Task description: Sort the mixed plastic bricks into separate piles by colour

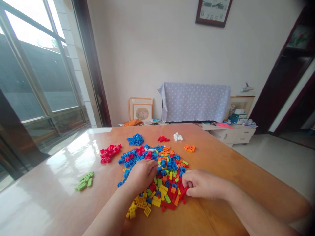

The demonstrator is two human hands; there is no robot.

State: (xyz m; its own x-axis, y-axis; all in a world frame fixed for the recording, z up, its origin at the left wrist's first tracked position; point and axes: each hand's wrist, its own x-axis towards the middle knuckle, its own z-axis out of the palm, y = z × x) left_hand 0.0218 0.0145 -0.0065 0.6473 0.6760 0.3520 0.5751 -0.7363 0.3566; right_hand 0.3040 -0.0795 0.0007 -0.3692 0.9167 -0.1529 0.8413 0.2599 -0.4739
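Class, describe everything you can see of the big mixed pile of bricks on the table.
The mixed pile is a loose, spread heap of small, plastic-looking bricks: blue, red, yellow, light green, orange and a little white. Blue gathers at the far left, yellow at the near left, red at the near right. Some pieces show studs. It lies on a glossy table. The left hand reaches over it; the right hand is at its right edge.

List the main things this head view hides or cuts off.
Left hand, right hand: grips hidden behind themselves, head view.
Multicoloured plastic brick pile: part covered by the left hand, head view.
White, brown-framed wall clock: top cut off by upper edge, head view.
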